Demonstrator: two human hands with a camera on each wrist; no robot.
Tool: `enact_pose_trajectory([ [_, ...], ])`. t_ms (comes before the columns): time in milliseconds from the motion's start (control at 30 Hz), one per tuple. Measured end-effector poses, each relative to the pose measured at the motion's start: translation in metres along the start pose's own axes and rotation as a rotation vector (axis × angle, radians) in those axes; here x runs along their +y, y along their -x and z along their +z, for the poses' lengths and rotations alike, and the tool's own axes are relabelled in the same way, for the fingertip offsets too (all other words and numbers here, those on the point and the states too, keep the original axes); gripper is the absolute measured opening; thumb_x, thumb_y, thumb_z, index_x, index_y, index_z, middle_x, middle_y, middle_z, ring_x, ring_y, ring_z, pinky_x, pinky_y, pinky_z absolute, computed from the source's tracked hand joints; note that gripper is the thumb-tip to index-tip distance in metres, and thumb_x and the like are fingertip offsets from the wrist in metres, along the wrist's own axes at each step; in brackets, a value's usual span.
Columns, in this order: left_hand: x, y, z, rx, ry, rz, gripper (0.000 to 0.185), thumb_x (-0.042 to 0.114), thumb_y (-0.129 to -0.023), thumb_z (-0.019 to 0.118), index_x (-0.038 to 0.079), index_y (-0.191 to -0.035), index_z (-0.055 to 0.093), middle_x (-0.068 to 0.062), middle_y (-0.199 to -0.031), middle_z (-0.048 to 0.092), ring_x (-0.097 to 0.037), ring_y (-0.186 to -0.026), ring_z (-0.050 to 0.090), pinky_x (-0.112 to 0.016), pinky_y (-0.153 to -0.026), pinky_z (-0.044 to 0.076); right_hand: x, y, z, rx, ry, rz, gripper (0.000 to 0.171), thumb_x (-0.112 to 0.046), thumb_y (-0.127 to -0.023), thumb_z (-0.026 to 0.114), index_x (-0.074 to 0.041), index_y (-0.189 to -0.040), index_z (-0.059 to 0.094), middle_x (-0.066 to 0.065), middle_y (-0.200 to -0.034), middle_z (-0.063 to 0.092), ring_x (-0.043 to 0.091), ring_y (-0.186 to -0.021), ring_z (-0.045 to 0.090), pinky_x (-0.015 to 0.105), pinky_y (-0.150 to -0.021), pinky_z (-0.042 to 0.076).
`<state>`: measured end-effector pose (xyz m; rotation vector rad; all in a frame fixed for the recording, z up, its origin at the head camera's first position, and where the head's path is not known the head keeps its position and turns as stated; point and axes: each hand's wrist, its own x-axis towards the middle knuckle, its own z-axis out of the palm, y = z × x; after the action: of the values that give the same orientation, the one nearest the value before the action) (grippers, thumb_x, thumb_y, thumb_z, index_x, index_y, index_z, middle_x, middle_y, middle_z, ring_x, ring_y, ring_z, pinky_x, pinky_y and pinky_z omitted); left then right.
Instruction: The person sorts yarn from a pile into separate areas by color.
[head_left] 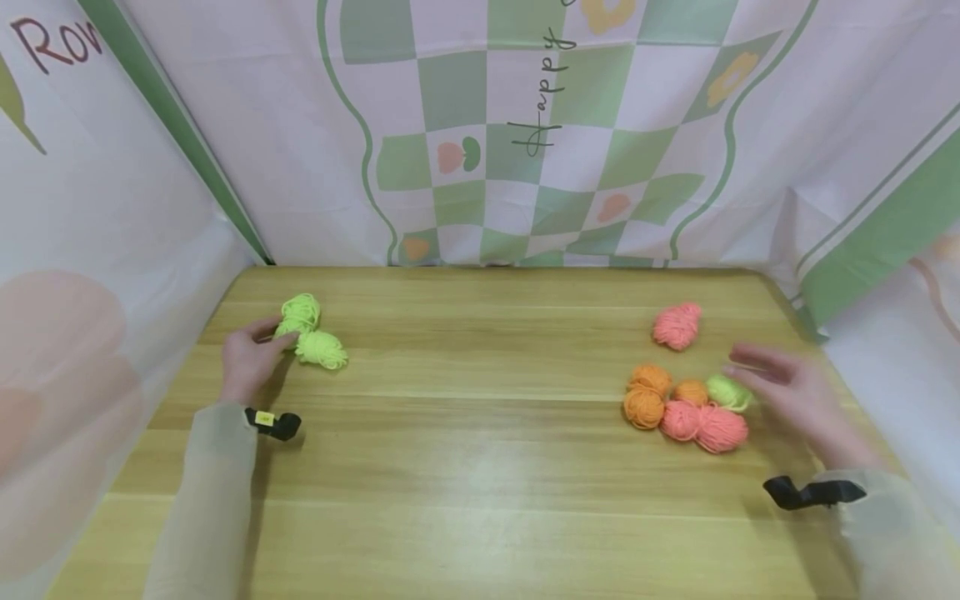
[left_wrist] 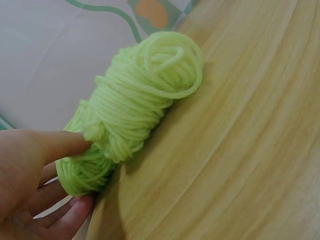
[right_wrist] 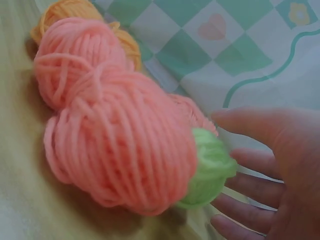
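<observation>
At the far left of the table, my left hand (head_left: 253,358) grips a bright green yarn skein (head_left: 302,312), thumb on its near side and fingers on the other. A second green skein (head_left: 322,350) lies against it, closer to me. In the left wrist view, that nearer skein (left_wrist: 137,95) partly covers the gripped one (left_wrist: 85,172). On the right, my right hand (head_left: 795,392) has its fingers spread and holds nothing. Its fingertips are beside another green skein (head_left: 727,392), which is partly hidden behind a pink skein (right_wrist: 120,145) in the right wrist view; contact is unclear.
Orange skeins (head_left: 647,396) and a smaller orange one (head_left: 690,392) cluster with a pink skein (head_left: 705,425) at right. Another pink skein (head_left: 677,325) lies apart, farther back. Printed cloth (head_left: 517,200) hangs behind the wooden table (head_left: 480,467) and at both sides.
</observation>
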<state>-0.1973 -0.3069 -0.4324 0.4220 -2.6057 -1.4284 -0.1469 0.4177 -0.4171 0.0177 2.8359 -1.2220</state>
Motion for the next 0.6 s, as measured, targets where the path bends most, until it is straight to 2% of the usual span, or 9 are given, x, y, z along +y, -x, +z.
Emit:
enact_pose_trajectory([
  [100,0.0001,-0.0003,0.0001,-0.002,0.004,-0.008,0.053,0.021,-0.097,0.072,-0.001,-0.142,0.056,-0.022,-0.141,0.056,-0.035,-0.126,0.055,-0.038,-0.101,0.05,-0.001,0.0019,0.0017,-0.043,0.004,0.038,0.07,-0.037,-0.102,0.064,0.002,-0.153,0.038,0.028,-0.149,0.045,-0.017,-0.101,0.044,0.038,-0.096,0.05],
  [200,0.0002,-0.0003,0.0001,-0.003,0.006,-0.012,0.053,0.022,-0.096,0.073,-0.001,-0.142,0.056,-0.022,-0.142,0.056,-0.035,-0.127,0.055,-0.037,-0.101,0.05,-0.0014,0.0031,0.0029,-0.06,0.019,0.062,0.071,-0.041,-0.102,0.062,0.0,-0.155,0.036,0.027,-0.15,0.044,-0.017,-0.101,0.042,0.06,-0.099,0.043],
  [233,0.0001,-0.0003,0.0001,-0.003,0.006,-0.012,0.053,0.022,-0.096,0.073,-0.001,-0.142,0.056,-0.022,-0.141,0.056,-0.035,-0.126,0.055,-0.037,-0.1,0.05,-0.0014,0.0037,0.0031,-0.063,0.02,0.064,0.071,-0.041,-0.102,0.062,-0.001,-0.155,0.036,0.027,-0.15,0.044,-0.017,-0.101,0.042,0.06,-0.098,0.043],
  [267,0.0001,-0.0002,0.0,-0.003,0.007,-0.012,0.054,0.022,-0.096,0.073,-0.001,-0.142,0.056,-0.022,-0.141,0.056,-0.035,-0.126,0.055,-0.036,-0.1,0.05,-0.0011,0.0042,0.0032,-0.062,0.028,0.064,0.071,-0.041,-0.102,0.062,-0.001,-0.155,0.037,0.026,-0.15,0.045,-0.017,-0.102,0.042,0.054,-0.098,0.046],
  [333,-0.0002,-0.0003,0.0,-0.003,0.009,-0.01,0.053,0.021,-0.096,0.073,-0.001,-0.142,0.057,-0.022,-0.141,0.056,-0.035,-0.126,0.055,-0.035,-0.099,0.05,0.0001,0.005,0.0035,-0.059,0.046,0.057,0.07,-0.041,-0.102,0.062,-0.001,-0.154,0.038,0.025,-0.148,0.047,-0.017,-0.101,0.043,0.036,-0.092,0.05],
  [433,-0.0006,-0.0004,-0.0001,-0.003,0.013,-0.01,0.054,0.022,-0.096,0.073,0.0,-0.142,0.057,-0.021,-0.141,0.056,-0.035,-0.127,0.055,-0.034,-0.099,0.051,0.0017,0.0067,0.0037,-0.051,0.037,0.034,0.068,-0.038,-0.101,0.065,0.002,-0.152,0.04,0.02,-0.143,0.054,-0.018,-0.1,0.045,0.015,-0.079,0.047],
  [500,-0.0007,-0.0005,-0.0002,-0.004,0.015,-0.011,0.054,0.022,-0.096,0.073,0.0,-0.142,0.056,-0.021,-0.142,0.056,-0.035,-0.127,0.055,-0.035,-0.099,0.05,0.0021,0.0076,0.0041,-0.042,0.03,0.023,0.068,-0.036,-0.1,0.067,0.003,-0.15,0.042,0.015,-0.139,0.058,-0.019,-0.097,0.048,0.009,-0.077,0.044],
  [600,-0.0005,-0.0005,-0.0004,-0.006,0.014,-0.013,0.054,0.022,-0.096,0.073,0.0,-0.142,0.056,-0.022,-0.142,0.056,-0.035,-0.127,0.054,-0.037,-0.101,0.05,0.0005,0.0089,0.0044,-0.049,0.047,0.025,0.068,-0.037,-0.099,0.069,0.003,-0.149,0.044,0.016,-0.138,0.059,-0.016,-0.096,0.052,0.01,-0.076,0.045],
])
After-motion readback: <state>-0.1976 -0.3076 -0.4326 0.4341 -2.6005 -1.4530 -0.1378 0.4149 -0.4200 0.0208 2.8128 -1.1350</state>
